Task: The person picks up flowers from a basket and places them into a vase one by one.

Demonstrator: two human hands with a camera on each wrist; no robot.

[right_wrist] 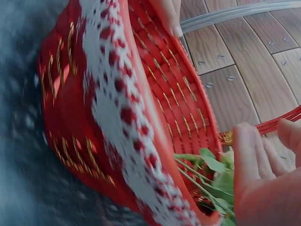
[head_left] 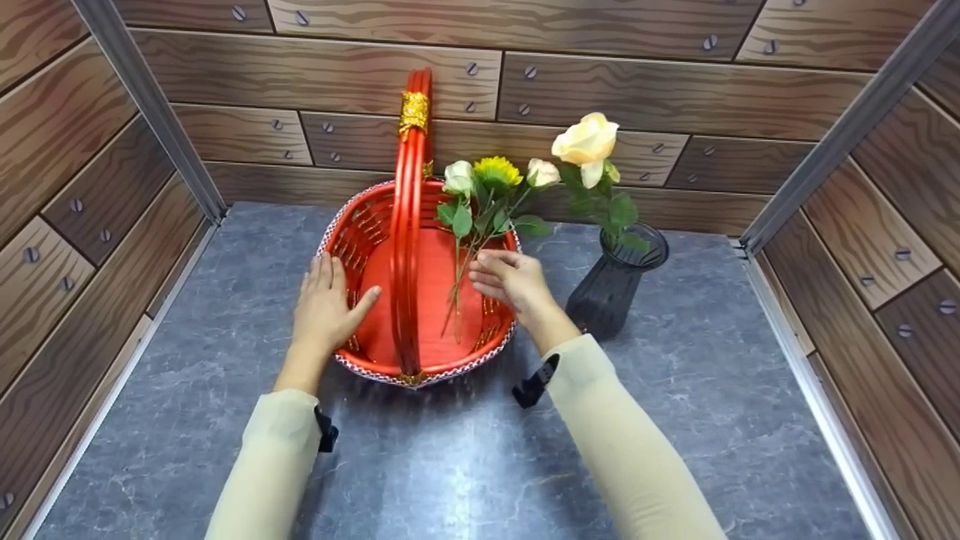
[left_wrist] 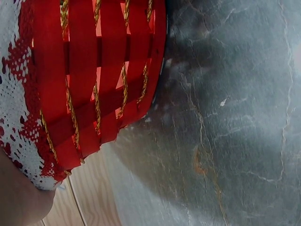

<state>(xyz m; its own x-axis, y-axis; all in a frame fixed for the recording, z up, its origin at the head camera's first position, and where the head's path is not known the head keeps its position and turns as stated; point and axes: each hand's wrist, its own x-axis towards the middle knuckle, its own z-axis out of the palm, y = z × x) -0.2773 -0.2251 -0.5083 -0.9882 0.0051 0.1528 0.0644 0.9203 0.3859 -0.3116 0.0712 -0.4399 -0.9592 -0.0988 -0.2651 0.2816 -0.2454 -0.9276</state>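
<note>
A red woven basket [head_left: 427,262] with a tall arched handle [head_left: 405,247] and white lace around its rim stands on the grey surface. On its left rim rests my left hand [head_left: 322,307], fingers straight and thumb over the inside. Leaning against the basket's back right side are several flowers: a white rosebud [head_left: 459,178], a yellow sunflower [head_left: 498,173] and a pale pink rosebud [head_left: 542,173]. Their thin stems [head_left: 455,289] reach down into the basket. Beside these stems is my right hand [head_left: 517,281], its fingers extended and thumb apart in the right wrist view.
Right of the basket stands a dark glass vase [head_left: 607,292] holding a peach rose [head_left: 586,142] with green leaves. Wood-patterned walls [head_left: 360,71] enclose the back and both sides, with metal strips [head_left: 817,142] at the corners.
</note>
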